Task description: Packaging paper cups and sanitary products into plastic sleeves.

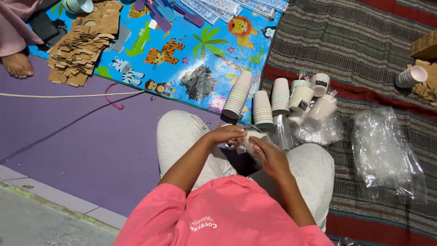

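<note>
- So both hands meet over the lap, right in front of the stacks of paper cups [263,108] standing on the mats.
- Left hand [226,135] is curled over the near-left side of a white paper cup [251,139], fingers wrapped on it.
- Right hand [269,154] pinches the same cup from the near-right, so the cup sits squeezed between both grips, mostly hidden.
- Clear plastic bags [384,152] lie right of the stacks, cardboard sleeves [79,45] far off to their left.
</note>
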